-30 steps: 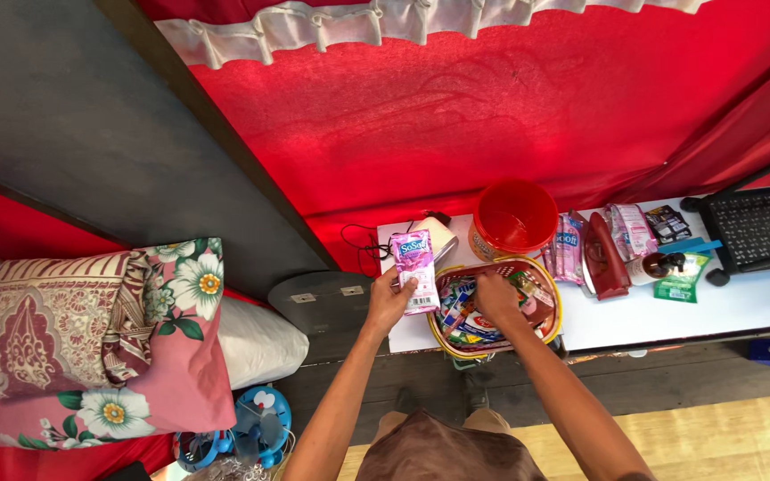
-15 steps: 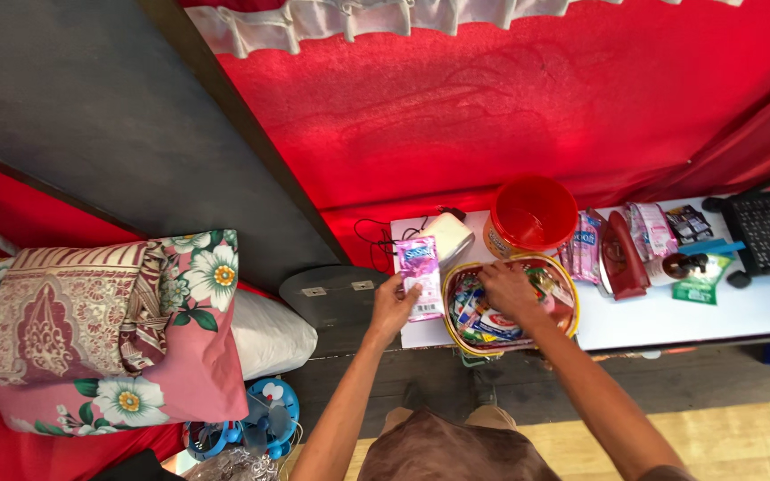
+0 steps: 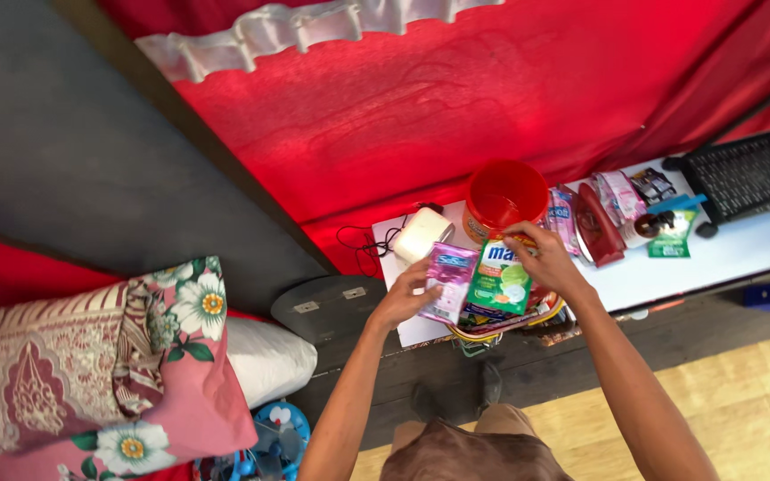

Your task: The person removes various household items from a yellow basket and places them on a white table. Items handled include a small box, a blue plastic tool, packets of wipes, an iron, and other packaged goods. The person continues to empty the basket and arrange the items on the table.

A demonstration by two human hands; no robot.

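In the head view, a flat pink sachet (image 3: 449, 282) with a glossy printed front is gripped by the left hand (image 3: 405, 300), the fingers closed on its lower left edge, so that it is held slightly tilted above the near edge of the desk (image 3: 741, 254). Just beside it, touching its right edge, a green and white sachet (image 3: 500, 278) showing pale round fruit shapes is pinched at its top edge by the right hand (image 3: 545, 258) and hangs over the basket. The yellow-rimmed woven basket (image 3: 552, 312) is largely hidden beneath both sachets; only part of its rim and a few small colourful packets inside can be made out. Behind it, a round red bucket (image 3: 505, 194) stands upright on the desk, with its inside appearing bare. To its left a white box-shaped device (image 3: 422, 234) with a black cord is seen, and to its right pink packets (image 3: 565, 218) and a dark red clothes iron (image 3: 595, 227) are laid side by side.
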